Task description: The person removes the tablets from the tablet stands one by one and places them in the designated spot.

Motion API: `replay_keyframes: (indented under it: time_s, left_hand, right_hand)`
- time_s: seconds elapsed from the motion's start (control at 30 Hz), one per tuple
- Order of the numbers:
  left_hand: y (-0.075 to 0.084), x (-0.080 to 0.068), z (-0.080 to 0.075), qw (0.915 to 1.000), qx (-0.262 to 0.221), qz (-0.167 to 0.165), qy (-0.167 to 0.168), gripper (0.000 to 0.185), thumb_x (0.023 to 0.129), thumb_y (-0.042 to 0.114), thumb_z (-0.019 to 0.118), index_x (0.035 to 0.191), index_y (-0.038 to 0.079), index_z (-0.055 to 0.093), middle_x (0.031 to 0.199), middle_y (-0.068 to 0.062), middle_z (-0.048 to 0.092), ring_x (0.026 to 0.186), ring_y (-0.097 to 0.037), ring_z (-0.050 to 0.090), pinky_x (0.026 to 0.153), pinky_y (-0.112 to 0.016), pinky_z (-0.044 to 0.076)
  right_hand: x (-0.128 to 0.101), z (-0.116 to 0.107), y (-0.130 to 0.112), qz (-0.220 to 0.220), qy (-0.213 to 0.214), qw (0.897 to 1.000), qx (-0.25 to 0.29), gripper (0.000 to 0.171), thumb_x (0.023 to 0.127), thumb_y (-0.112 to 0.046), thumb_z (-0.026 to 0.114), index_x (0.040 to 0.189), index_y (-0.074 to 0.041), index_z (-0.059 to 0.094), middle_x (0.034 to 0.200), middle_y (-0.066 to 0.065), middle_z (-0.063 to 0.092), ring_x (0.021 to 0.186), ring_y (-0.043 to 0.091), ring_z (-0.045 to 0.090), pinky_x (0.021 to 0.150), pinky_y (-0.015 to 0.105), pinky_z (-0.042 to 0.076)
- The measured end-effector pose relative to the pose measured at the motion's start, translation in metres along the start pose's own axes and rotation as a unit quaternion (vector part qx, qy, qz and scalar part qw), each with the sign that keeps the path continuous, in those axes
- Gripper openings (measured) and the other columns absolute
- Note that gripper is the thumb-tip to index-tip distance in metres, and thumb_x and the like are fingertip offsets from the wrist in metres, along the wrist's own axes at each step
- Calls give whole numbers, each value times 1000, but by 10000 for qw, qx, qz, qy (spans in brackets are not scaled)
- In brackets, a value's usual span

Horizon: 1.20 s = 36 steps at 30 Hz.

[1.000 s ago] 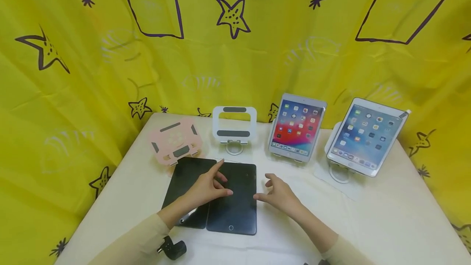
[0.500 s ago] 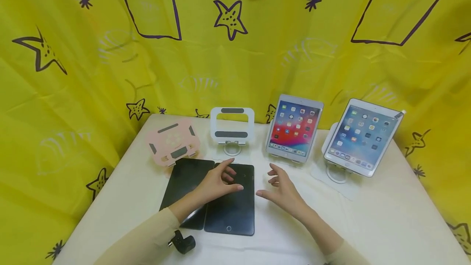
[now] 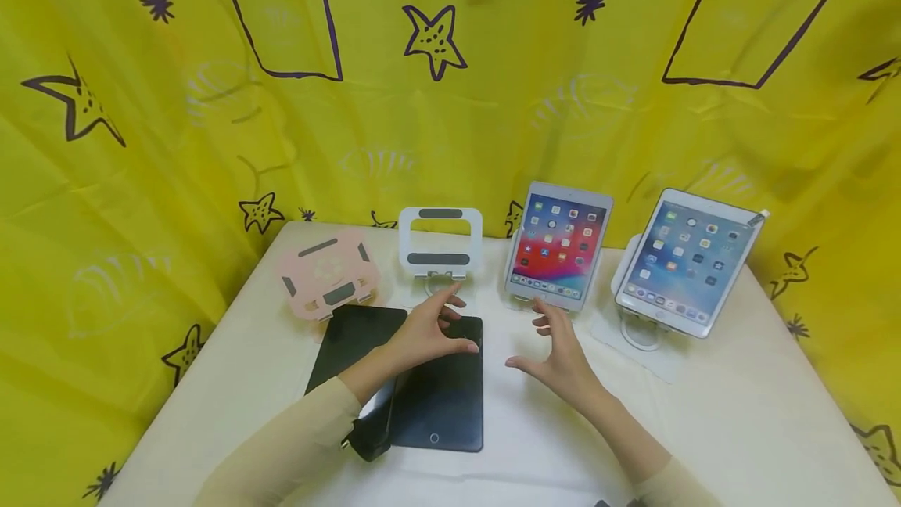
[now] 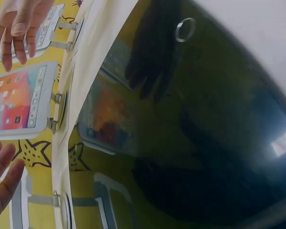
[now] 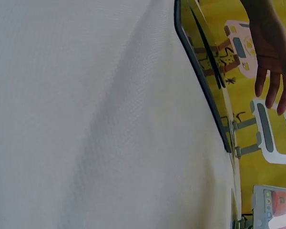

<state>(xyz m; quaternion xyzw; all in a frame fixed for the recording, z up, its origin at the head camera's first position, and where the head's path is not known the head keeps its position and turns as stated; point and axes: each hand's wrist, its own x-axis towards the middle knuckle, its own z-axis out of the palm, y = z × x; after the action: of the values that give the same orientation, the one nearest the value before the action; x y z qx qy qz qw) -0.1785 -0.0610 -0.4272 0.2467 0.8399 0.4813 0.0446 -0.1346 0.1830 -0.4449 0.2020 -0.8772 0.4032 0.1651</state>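
Observation:
In the head view my left hand (image 3: 425, 331) is above two black tablets that lie side by side, thumb and fingers apart and holding nothing. The left black tablet (image 3: 348, 339) is partly covered by my arm. The right black tablet (image 3: 439, 405), with a round home button, lies under my hand; its glossy screen (image 4: 195, 119) mirrors the hands in the left wrist view. My right hand (image 3: 563, 362) is to the right of the tablets, above white cloth, its thumb apart from the fingers and nothing in it. Its fingertips appear just below a tablet with a red and blue screen (image 3: 563, 241).
Behind the black tablets stand a pink tablet stand (image 3: 327, 272) and a white tablet stand (image 3: 439, 259). Another lit tablet (image 3: 686, 260) leans on a stand at the right. A black object (image 3: 369, 440) hangs by my left sleeve. A yellow curtain (image 3: 436, 124) backs the table.
Both hands have moved forward, away from me, and slightly right. The right hand has drawn away from the right black tablet's edge. The tablets and stands keep their places.

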Motion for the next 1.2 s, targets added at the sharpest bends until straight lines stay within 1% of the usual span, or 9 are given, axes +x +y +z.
replay_keyframes:
  time_s: [0.17,0.3,0.43,0.53,0.7,0.87,0.97,1.1,1.2]
  left_hand:
    - [5,13,9,10000,80,-27,-24,95,70,25,84,148,14,31,128,-17,55,111,-28,59,91,-39,51]
    - [9,29,15,9998,98,-141,33,95,71,29,83,148,16,29,132,-14,53,114,-29,57,92,-40,50]
    - [15,45,20,9992,69,-360,143,97,71,32,83,149,20,27,135,-9,51,117,-25,55,93,-38,49]
    - [18,56,25,9988,49,-413,254,96,72,32,82,149,21,27,135,-9,51,118,-24,54,93,-37,49]
    - [22,72,33,9977,-17,-458,503,93,73,27,82,149,19,28,132,-10,51,118,-25,54,92,-36,50]
    - [22,88,39,9963,-99,-515,682,91,74,25,81,148,16,29,132,-10,50,118,-26,54,90,-36,51]
    - [19,96,41,9945,-141,-683,778,91,75,25,81,149,15,28,132,-10,50,116,-26,54,88,-35,52]
    - [14,102,41,9900,-220,-1048,920,91,75,27,80,149,16,27,132,-10,50,115,-24,54,84,-35,53]
    - [14,107,40,9882,-339,-1160,938,91,76,29,79,149,17,26,133,-10,48,116,-24,52,85,-36,53]
  right_hand:
    - [5,-9,1,421,-5,9991,13,98,63,-15,88,141,3,30,129,21,44,106,33,54,83,50,52]
    - [10,-16,1,645,102,9978,-62,98,65,-16,87,141,2,29,133,24,40,109,37,53,83,52,51]
    - [15,-23,4,755,281,9965,-204,96,67,-14,86,141,4,28,134,25,40,110,38,52,84,53,50]
    - [18,-27,8,850,381,9954,-232,96,68,-12,85,142,5,26,133,26,40,109,38,52,84,53,50]
    - [25,-33,16,944,609,9935,-174,96,70,-9,83,144,5,24,130,28,40,107,38,49,85,54,50]
    - [32,-40,29,1020,903,9903,-269,94,70,-8,83,142,6,24,128,28,39,106,38,47,87,54,48]
    - [38,-44,38,1210,1023,9868,-341,92,72,-8,82,142,6,23,128,27,38,106,38,46,88,54,47]
    - [48,-49,46,1373,1058,9836,-495,91,75,-10,80,143,6,22,129,28,36,105,39,45,88,53,47]
    - [55,-52,50,1462,1074,9817,-578,91,75,-11,80,143,7,22,129,28,36,103,37,46,87,51,48]
